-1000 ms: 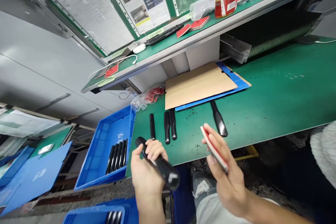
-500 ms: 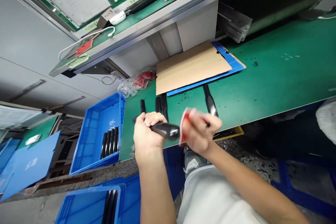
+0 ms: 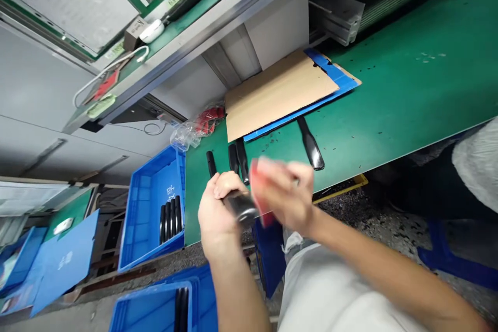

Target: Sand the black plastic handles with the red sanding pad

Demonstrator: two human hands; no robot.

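My left hand (image 3: 223, 199) is wrapped round a glossy black handle-like part (image 3: 241, 206), whose wide end points right. Blurred by motion, my right hand (image 3: 290, 189) grips a red pad (image 3: 257, 189) with a pale edge, close against the part's wide end; whether they touch is unclear. Beyond my left hand, several similar black parts lie on the green table (image 3: 389, 109), one (image 3: 210, 163) partly behind it. Another black part (image 3: 310, 144) lies alone, near the table's front edge.
Cardboard (image 3: 278, 96) over a blue sheet lies at the back, beside a plastic bag (image 3: 206, 120) with red pieces. Blue bins (image 3: 134, 218) holding black parts stand at left and below. A metal-edged shelf (image 3: 218, 15) overhangs the table. Another person's pale sleeve (image 3: 476, 166) is at right.
The view has shifted and tilted. The red pad in my right hand has moved slightly left and tilted, and the black part's wide end now sits lower and further left.
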